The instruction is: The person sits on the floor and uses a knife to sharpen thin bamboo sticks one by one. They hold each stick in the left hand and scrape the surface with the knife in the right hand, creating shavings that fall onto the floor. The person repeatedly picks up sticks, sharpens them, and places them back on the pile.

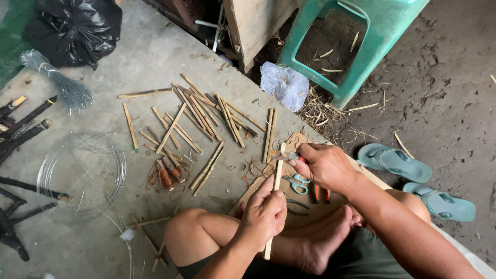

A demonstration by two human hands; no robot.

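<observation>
The left hand point(263, 214) clenches a thin bamboo stick point(277, 181) upright over the floor's near edge; the right hand point(323, 165) grasps pliers point(288, 155) at its top. The stick looks light, stiff and splintery, best held mid-length.

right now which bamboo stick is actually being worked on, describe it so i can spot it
Start at the green plastic stool and come down to the person's two hands. The bamboo stick stands nearly upright in the left hand, while the right hand is at its top. Unlike the scattered sticks, it is off the floor.
</observation>
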